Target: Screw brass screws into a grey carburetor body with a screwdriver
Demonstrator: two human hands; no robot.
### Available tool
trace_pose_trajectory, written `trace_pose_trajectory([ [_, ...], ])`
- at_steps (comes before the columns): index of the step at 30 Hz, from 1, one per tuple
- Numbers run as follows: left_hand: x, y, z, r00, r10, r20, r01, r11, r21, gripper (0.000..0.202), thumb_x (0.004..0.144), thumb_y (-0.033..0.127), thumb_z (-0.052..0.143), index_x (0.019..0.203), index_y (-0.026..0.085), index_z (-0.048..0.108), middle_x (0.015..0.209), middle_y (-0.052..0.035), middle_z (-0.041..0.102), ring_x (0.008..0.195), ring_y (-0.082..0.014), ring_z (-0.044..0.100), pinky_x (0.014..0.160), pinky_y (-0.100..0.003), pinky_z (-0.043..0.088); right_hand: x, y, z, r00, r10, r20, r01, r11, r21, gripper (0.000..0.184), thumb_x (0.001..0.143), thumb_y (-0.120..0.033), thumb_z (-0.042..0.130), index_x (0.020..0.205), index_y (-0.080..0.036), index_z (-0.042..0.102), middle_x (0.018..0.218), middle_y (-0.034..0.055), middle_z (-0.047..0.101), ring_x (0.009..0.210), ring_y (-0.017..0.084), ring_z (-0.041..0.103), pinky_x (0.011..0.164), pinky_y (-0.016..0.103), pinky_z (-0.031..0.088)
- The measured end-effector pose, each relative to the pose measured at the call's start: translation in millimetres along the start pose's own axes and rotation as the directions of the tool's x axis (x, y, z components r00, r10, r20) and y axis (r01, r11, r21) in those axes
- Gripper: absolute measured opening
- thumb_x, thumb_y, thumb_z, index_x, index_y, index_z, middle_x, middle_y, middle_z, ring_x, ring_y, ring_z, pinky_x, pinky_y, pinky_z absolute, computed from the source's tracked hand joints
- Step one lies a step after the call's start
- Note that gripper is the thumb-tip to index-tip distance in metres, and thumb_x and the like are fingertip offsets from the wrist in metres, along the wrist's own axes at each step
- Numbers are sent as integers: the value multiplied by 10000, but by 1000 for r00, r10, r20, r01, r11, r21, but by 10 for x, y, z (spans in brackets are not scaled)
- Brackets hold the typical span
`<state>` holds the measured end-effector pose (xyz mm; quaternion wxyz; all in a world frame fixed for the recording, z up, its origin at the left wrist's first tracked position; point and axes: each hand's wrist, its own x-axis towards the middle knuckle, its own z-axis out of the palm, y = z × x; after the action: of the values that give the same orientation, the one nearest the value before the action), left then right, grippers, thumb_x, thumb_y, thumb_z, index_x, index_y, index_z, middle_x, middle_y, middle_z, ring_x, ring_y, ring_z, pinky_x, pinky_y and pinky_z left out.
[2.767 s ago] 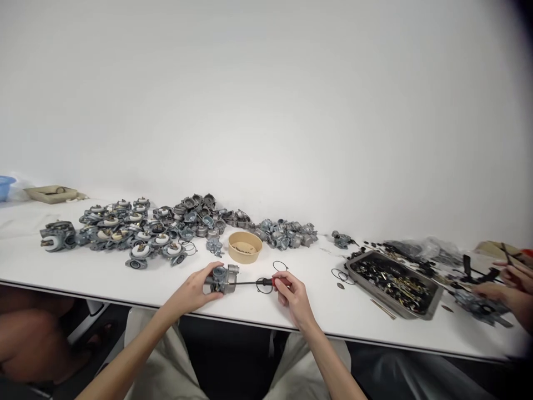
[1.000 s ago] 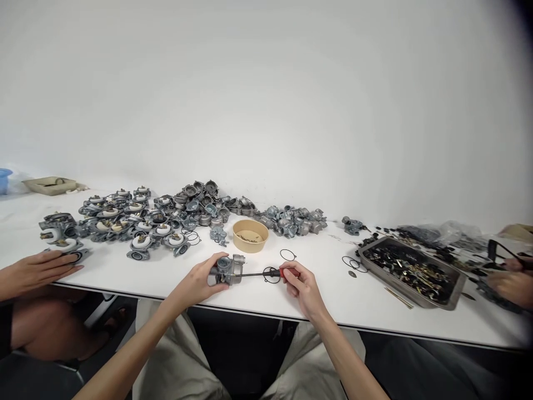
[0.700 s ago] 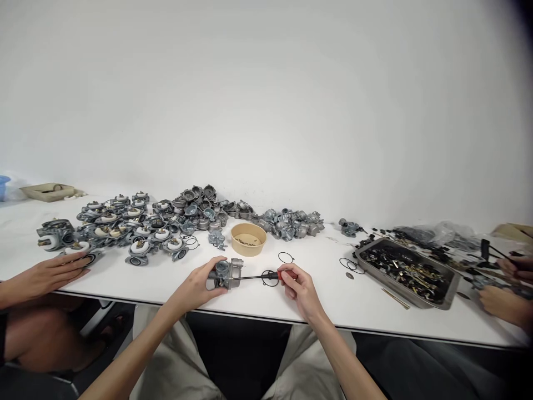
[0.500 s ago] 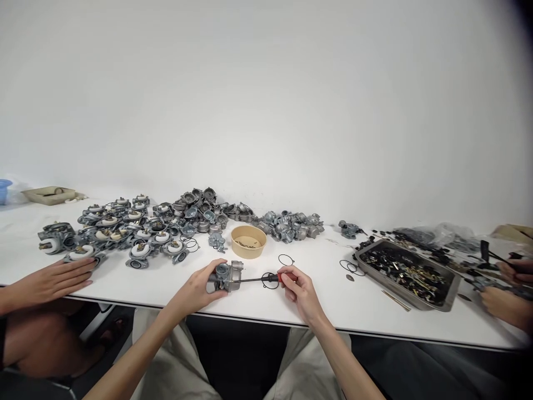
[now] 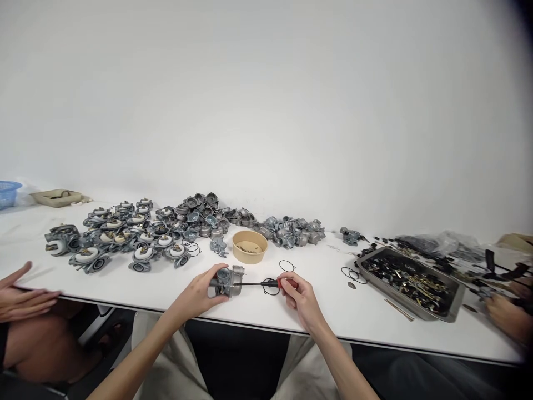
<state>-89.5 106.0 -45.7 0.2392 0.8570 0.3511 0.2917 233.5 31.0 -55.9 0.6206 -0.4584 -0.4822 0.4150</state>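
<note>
White table (image 5: 125,283): left hand (image 5: 199,293) grips carburetor (image 5: 229,280), right hand (image 5: 300,298) grips screwdriver (image 5: 266,284).

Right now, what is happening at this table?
A person sits at a white table. The left hand holds a small metal carburetor on the table, and the right hand holds a red-handled screwdriver with its tip at the carburetor. Behind them stand a tan bowl and heaps of similar parts. Other people's hands show at both edges.

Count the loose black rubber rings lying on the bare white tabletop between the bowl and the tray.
3. One thin black rubber ring right of the tan round bowl; one under the red-handled screwdriver; one, possibly two overlapping, left of the grey metal tray.
</note>
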Motion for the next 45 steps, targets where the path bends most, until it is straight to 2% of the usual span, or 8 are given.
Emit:
trace_pose_trajectory([
  [6, 1, 36, -7, 1000, -4, -6, 4, 1000, -7, 669, 976, 402, 752, 1564, 251, 469, 1565, -142, 564, 1361, -356, 600, 1107, -591, 514, -11, -27, 10, 1000, 9, -22, -9, 1000, 4, 391, 802, -550, 869, 907, -188, 766, 700, -11, 555, 512, 82, 335, 446, 233, 215],
  [15, -4, -6, 5, 1000, 11, -14, -12, 1000, -13, 672, 984, 456, 734, 1565, 250, 467, 1552, -148, 574, 1335, -352, 619, 1095, -590, 522, -21, -42, 33, 999, 16, -41, -16, 1000, 18, 388, 793, -553, 871, 881, -194, 753, 695, -17, 531, 528, 94, 330, 445, 234, 203],
  [33, -7, 45, -9, 1000, 1, -15, -1, 1000, -7, 654, 976, 434, 742, 1547, 248, 481, 1551, -145, 574, 1344, -350, 610, 1103, -585, 516, -24, -85, 47, 999, 32, -21, -32, 999, -5, 398, 789, -560, 876, 839, -191, 737, 623, -40, 475, 496, 83, 280, 435, 235, 197],
  [45, -7, 6, 7, 1000, -7, -6, 7, 1000, -12, 647, 970, 382, 756, 1540, 252, 479, 1535, -135, 574, 1328, -350, 608, 1094, -588, 516, -15, -62, 41, 1000, 12, -4, -12, 999, -30, 394, 795, -561, 870, 837, -186, 757, 665, -4, 548, 518, 97, 364, 414, 220, 224],
])
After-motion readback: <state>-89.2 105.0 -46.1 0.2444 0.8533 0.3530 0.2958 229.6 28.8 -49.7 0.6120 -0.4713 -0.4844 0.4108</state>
